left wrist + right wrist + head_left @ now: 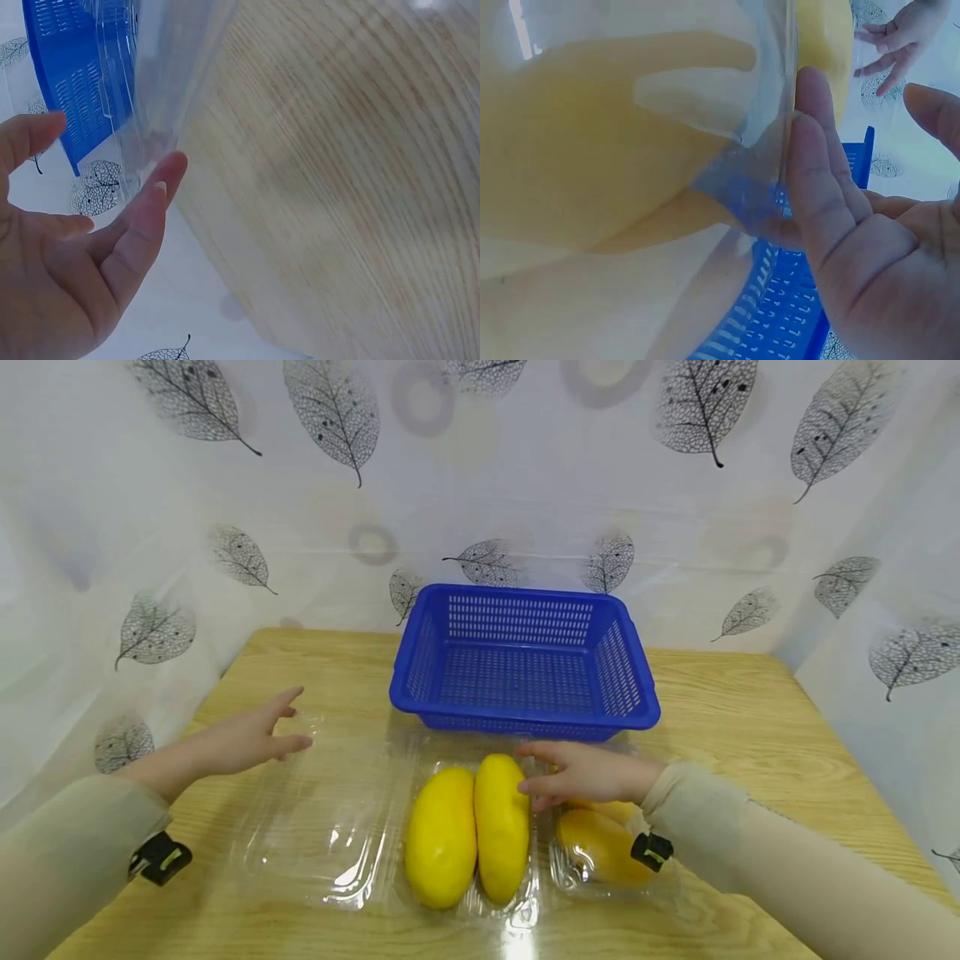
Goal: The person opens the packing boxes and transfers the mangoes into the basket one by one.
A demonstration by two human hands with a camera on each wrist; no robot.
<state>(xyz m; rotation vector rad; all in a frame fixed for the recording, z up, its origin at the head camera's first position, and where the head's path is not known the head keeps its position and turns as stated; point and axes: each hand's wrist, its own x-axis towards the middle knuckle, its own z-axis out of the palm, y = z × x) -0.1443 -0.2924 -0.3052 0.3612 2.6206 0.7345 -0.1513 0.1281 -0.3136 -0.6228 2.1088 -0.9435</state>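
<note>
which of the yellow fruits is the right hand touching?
The right of the two uncovered fruits: the right hand's fingers rest on its upper side. Its left neighbour is untouched; the packaged fruit lies under the wrist.

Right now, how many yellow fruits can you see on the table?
3. Two lie side by side in the open clear tray: left one, right one. A third sits in the closed container; more may hide under the right hand.

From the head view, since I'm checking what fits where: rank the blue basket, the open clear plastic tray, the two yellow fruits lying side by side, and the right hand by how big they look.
1. Blue basket and clear plastic tray: close in spread, unsure.
2. Yellow fruits, alike.
3. Right hand, smallest.
</note>
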